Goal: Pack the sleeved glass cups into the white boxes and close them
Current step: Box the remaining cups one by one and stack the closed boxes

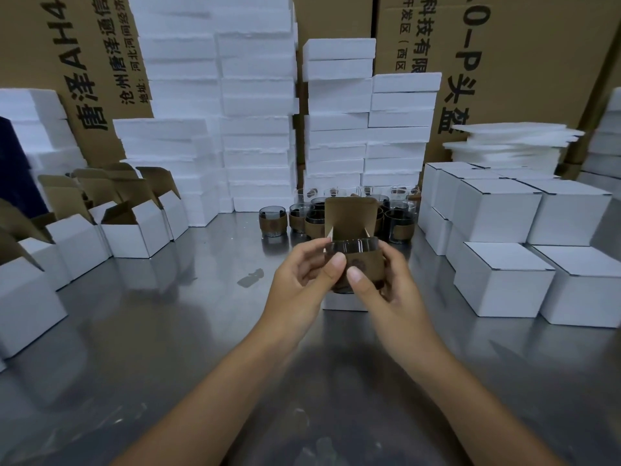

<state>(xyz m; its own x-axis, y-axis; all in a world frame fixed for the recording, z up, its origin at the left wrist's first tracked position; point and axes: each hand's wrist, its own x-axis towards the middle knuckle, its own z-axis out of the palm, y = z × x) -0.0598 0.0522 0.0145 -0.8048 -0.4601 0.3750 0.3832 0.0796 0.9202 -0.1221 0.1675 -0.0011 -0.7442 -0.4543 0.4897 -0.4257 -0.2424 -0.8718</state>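
Forearms: both reach forward over the steel desk [168,331] and meet mid-scene.
Left hand [302,274]: fingers curled, thumb pinching the near side of the sleeved cup [361,264].
Right hand [383,285]: thumb on the brown sleeve, fingers wrapped round behind.
Sleeved cup: upright between both hands at the mouth of the open box [346,302], apparently not yet seated; the lid flap stands up behind.
Done: closed boxes [497,210] stacked on the right.
Remaining: seat the cup and close the lid. Waiting cups [273,218] and empty boxes [134,233] suggest plenty still to pack.
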